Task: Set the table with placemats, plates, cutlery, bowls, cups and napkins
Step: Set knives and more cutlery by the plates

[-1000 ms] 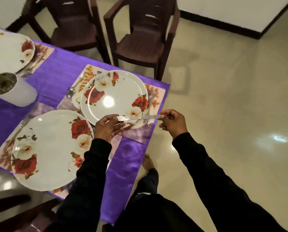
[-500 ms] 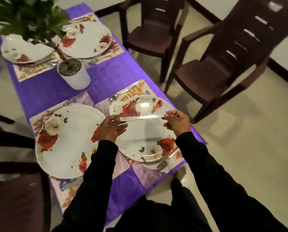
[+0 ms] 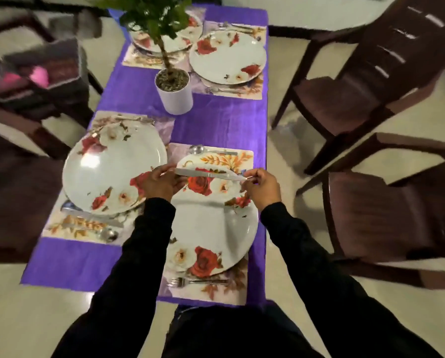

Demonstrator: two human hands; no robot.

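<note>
Both hands hold one flat silver table knife (image 3: 208, 174) level in the air over the near-right white round plate with red rose print (image 3: 216, 228). Left hand (image 3: 162, 183): fingers curled, thumb and fingertips pinching the blade end. Right hand (image 3: 261, 187): fingers curled, pinching the handle end. The knife spans the gap between the two hands, running left-right, above the plate's far rim and clear of it.

That plate sits on a floral rectangular placemat (image 3: 238, 285) on the purple-clothed counter (image 3: 216, 125). A silver fork (image 3: 198, 282) lies on the mat at the plate's near side, a silver spoon (image 3: 211, 150) at its far side. Near-left floral plate (image 3: 112, 169) sits on its own mat with cutlery beside it. A white cylindrical pot with a green plant (image 3: 174, 93) stands mid-counter. Dark brown plastic chairs (image 3: 371, 99) stand at the right.
</note>
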